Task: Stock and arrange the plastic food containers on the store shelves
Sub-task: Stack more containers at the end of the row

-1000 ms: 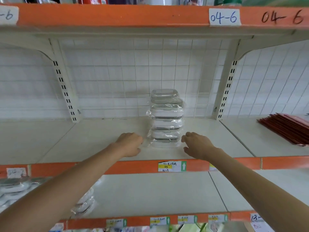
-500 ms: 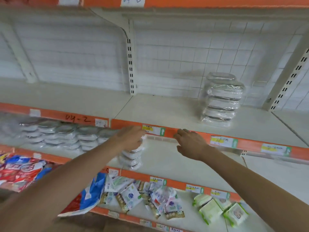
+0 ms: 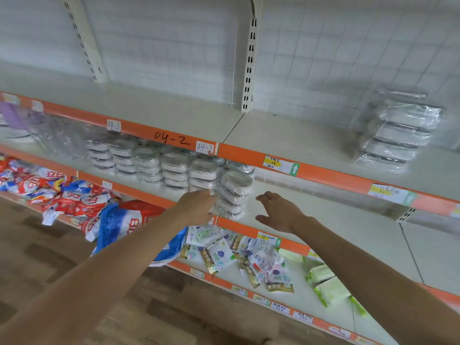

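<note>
Clear-plastic food containers, lidded and shrink-wrapped in stacked bundles, stand in a row along the middle shelf [image 3: 323, 220]; the end wrapped stack [image 3: 235, 192] leans slightly at the right of that row, near the shelf's front lip. One further wrapped stack of clear containers [image 3: 398, 135] stands alone on the upper shelf [image 3: 286, 130], well apart to the right. Step in hand, by judgement: reaching for the end stack on the middle shelf, either to take it up or to square it. Left hand [image 3: 196, 207] lies against the stack's left side, fingers at the wrap; whether it grips cannot be told. Right hand [image 3: 278, 212] is spread and empty, just right of the stack, not touching. Next move likely calls for closing both palms on the bundle's sides, low enough that the slippery wrap and loose layers do not shift. Writing: orange shelf-edge strip [image 3: 174, 140] handwritten "04-2"; white tag [image 3: 204, 147] "04-2"; another small tag [image 3: 114, 125] likewise. Yellow price label with green arrow [image 3: 281, 165]: figures too blurred to read. Lower shelves carry red-and-blue printed bags [image 3: 74, 197] and small sachets [image 3: 224, 255], branding illegible.
</note>
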Tool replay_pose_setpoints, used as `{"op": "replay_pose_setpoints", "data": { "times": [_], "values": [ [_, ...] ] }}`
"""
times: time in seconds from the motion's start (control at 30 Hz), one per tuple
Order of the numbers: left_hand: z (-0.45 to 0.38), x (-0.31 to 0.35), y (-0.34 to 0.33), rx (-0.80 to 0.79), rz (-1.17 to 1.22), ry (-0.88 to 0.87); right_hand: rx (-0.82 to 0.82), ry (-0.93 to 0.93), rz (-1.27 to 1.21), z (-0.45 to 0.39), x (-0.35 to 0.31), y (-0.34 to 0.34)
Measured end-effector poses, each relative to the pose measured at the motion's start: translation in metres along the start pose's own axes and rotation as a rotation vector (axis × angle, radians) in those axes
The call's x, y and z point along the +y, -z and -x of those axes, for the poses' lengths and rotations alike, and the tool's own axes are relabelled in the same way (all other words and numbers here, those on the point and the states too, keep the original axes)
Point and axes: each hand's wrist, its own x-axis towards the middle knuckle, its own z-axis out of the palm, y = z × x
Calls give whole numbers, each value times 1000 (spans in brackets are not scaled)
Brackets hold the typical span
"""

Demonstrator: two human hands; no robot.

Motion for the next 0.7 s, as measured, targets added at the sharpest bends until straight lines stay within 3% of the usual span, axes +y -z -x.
{"op": "replay_pose_setpoints", "data": {
  "times": [0.33, 0.7],
  "values": [
    [-40, 2, -62, 56, 99, 82, -96, -13, -5, -73, 11, -38],
    [-148, -19, -134, 177, 188, 117, 158, -178, -143, -202, 58, -97]
  ]
}}
